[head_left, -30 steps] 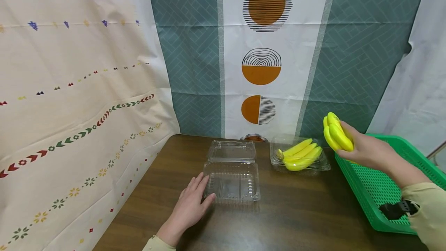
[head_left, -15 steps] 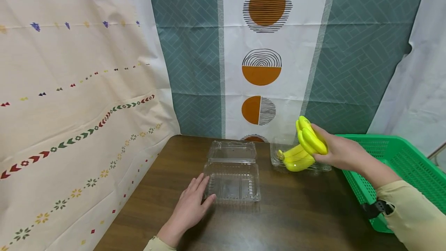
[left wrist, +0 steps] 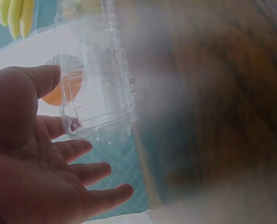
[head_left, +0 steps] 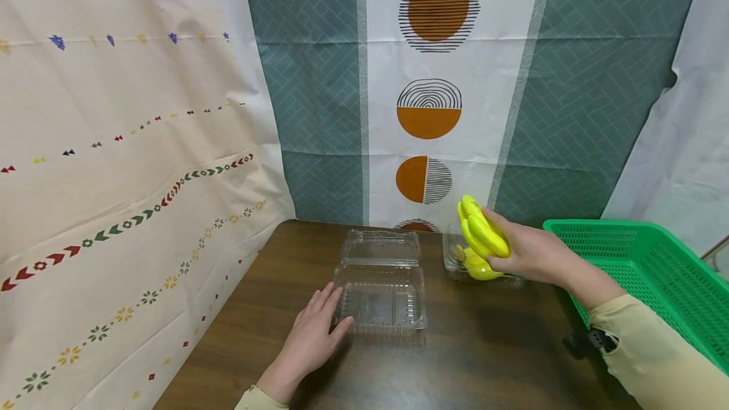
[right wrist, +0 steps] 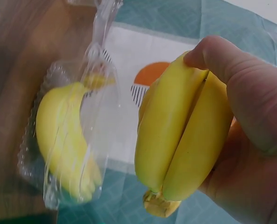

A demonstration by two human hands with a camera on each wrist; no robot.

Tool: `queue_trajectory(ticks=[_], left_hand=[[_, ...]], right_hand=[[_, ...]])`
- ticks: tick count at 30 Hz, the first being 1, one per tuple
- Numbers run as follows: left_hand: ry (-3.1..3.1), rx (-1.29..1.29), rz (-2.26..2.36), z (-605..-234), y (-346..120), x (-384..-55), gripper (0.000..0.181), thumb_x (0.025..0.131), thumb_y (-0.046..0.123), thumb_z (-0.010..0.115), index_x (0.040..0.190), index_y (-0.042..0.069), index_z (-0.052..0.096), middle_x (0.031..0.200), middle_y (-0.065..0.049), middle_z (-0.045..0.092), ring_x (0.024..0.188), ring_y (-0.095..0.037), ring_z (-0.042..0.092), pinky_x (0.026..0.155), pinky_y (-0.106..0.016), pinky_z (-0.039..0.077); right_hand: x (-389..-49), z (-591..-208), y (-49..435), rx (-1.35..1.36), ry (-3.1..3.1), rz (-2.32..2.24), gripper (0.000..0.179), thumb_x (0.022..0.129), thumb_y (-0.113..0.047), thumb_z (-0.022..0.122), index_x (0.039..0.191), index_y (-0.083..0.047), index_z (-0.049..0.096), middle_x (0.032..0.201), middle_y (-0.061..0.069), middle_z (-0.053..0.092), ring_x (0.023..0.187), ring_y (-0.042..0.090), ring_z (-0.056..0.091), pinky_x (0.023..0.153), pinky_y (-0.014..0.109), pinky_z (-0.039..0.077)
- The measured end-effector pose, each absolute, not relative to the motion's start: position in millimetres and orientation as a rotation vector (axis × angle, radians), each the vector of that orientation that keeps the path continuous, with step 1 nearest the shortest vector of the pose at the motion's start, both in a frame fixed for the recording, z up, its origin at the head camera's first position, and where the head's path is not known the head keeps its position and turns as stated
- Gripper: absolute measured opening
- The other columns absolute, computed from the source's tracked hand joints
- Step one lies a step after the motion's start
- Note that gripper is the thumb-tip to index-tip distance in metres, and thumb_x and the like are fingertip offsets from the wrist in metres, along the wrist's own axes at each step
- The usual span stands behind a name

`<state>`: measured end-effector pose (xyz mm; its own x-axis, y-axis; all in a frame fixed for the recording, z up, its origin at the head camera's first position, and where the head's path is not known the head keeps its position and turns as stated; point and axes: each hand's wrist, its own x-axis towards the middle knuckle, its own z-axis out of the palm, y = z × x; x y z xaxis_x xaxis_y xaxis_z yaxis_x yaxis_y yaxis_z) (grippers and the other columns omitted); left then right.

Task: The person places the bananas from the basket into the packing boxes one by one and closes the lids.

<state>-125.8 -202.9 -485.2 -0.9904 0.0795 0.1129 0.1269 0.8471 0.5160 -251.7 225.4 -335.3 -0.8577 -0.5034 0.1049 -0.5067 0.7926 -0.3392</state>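
Note:
My right hand (head_left: pixel 526 248) grips a bunch of yellow bananas (head_left: pixel 481 229) in the air; in the right wrist view the thumb presses on the bunch (right wrist: pixel 183 130). Behind and below it, a second banana bunch (head_left: pixel 481 269) lies in a clear plastic box (head_left: pixel 452 262), partly hidden by the held one. An open clear plastic clamshell box (head_left: pixel 378 299) stands on the table, its lid folded back. My left hand (head_left: pixel 312 334) rests at that box's left side, fingers straight; in the left wrist view the thumb and a fingertip touch or nearly touch its rim (left wrist: pixel 101 126).
A green perforated basket (head_left: pixel 643 248) stands at the right, under and behind the right forearm. The brown wooden table (head_left: pixel 427 366) ends against hanging curtains (head_left: pixel 310 112) at the back. A pale patterned cloth (head_left: pixel 142 239) hangs along the left side.
My right hand has carried the held bananas leftward from beside the basket to in front of the filled box. The left hand and the open clamshell box stay where they were.

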Motion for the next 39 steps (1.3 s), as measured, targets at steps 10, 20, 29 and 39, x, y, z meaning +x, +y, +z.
queue_trajectory(ticks=[10, 20, 29, 39], left_hand=[[-2.936, -0.157, -0.84, -485, -203, -127, 0.073, 0.109, 0.04, 0.072, 0.168, 0.006, 0.045, 0.177, -0.019, 0.034, 0.162, -0.05, 0.028, 0.119, -0.079, 0.03], [-2.942, -0.155, -0.843, -484, -204, -126, 0.074, 0.109, 0.04, 0.072, 0.169, 0.005, 0.044, 0.177, -0.018, 0.034, 0.163, -0.049, 0.028, 0.119, -0.079, 0.03], [-2.941, -0.155, -0.847, -483, -204, -126, 0.074, 0.11, 0.04, 0.072, 0.169, 0.006, 0.043, 0.178, -0.017, 0.033, 0.163, -0.049, 0.027, 0.119, -0.08, 0.03], [-2.955, -0.126, -0.826, -484, -204, -127, 0.075, 0.109, 0.041, 0.072, 0.169, 0.005, 0.043, 0.178, -0.017, 0.034, 0.163, -0.049, 0.028, 0.12, -0.079, 0.03]], right_hand=[[-247, -342, 195, 0.944, -2.916, 0.576, 0.098, 0.09, -0.028, 0.084, 0.172, -0.007, 0.035, 0.087, -0.001, 0.055, 0.072, 0.017, 0.05, 0.06, 0.036, 0.041], [-246, -351, 164, 1.079, -2.873, 0.597, 0.099, 0.088, -0.027, 0.085, 0.172, -0.005, 0.036, 0.088, -0.002, 0.054, 0.073, 0.015, 0.051, 0.062, 0.035, 0.044], [-243, -358, 140, 1.177, -2.816, 0.59, 0.1, 0.088, -0.028, 0.086, 0.172, -0.006, 0.037, 0.082, -0.005, 0.052, 0.069, 0.011, 0.05, 0.061, 0.033, 0.044], [-237, -367, 112, 1.188, -2.904, 0.601, 0.1, 0.09, -0.03, 0.085, 0.174, -0.013, 0.034, 0.082, -0.006, 0.054, 0.067, 0.011, 0.051, 0.062, 0.034, 0.044]])
